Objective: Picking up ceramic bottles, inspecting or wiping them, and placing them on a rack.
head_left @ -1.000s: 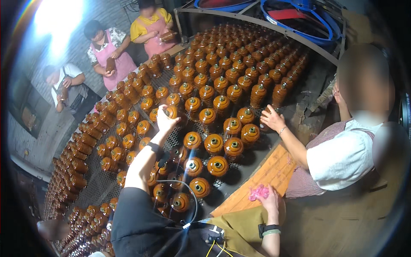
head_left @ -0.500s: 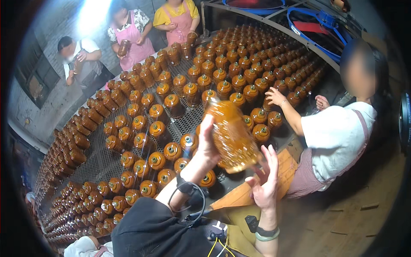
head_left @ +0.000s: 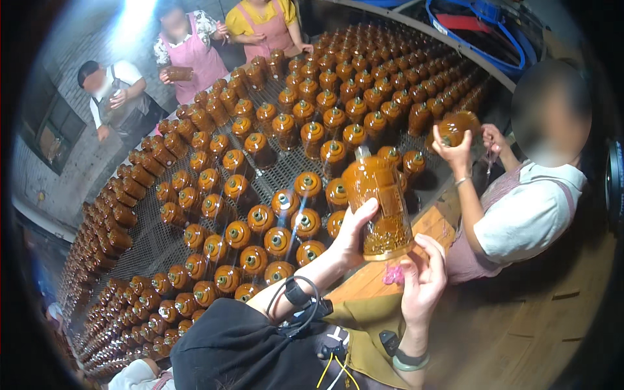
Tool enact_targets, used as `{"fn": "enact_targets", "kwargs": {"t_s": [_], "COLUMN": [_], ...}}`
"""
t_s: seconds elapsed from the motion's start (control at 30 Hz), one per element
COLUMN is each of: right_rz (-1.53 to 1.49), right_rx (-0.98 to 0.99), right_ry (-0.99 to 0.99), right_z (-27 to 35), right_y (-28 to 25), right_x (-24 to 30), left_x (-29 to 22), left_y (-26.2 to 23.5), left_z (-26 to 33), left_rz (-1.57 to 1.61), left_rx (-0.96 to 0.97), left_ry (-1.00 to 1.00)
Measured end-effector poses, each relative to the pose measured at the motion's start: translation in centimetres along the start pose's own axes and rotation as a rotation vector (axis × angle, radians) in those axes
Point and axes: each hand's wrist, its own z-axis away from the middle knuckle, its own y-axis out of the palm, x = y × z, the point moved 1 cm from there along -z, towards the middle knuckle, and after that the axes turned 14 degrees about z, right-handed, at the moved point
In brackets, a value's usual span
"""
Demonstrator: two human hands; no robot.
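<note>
My left hand is wrapped round an amber-brown glass bottle and lifts it above the grated table. The bottle tilts slightly, its narrow clear neck up and its wide base toward me. Close to the base is my right hand, its fingers bent around a crumpled pink piece, which may be thin plastic or cloth. Whether the right fingertips touch the glass is hard to tell. Just beyond and left of my hands stand upright bottles of the same kind, with small open mouths.
Rows of bottles cover much of the curved metal-grate table. At right, a co-worker holds a bottle near an orange-brown board. Other people in aprons stand along the far side. Blue-rimmed round containers are at back right.
My left hand has moved the bottle right and turned it more upright. My right fingers have come in to its base, the pink piece now visible. The co-worker at right has picked up a bottle.
</note>
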Motion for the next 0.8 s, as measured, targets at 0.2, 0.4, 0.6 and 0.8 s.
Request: {"fn": "enact_targets", "kwargs": {"t_s": [0.2,0.4,0.6,0.8], "right_rz": [-0.288,-0.117,-0.21,-0.089], "right_rx": [0.083,0.061,-0.06,0.04], "right_ry": [0.277,0.153,0.198,0.133], "right_z": [0.4,-0.3,-0.5,-0.9], "right_y": [-0.3,-0.4,-0.2,-0.6], "right_x": [0.7,0.0,0.1,-1.6], "left_x": [-0.9,-0.6,-0.1,0.1], "left_y": [-0.9,-1.8,-1.3,-0.7], "left_z": [0.4,-0.4,-0.3,-0.6], "left_rz": [-0.112,-0.122,-0.314,-0.295], "left_rx": [0.115,0.146,0.142,0.139], "left_ry": [0.219,0.183,0.306,0.322]}}
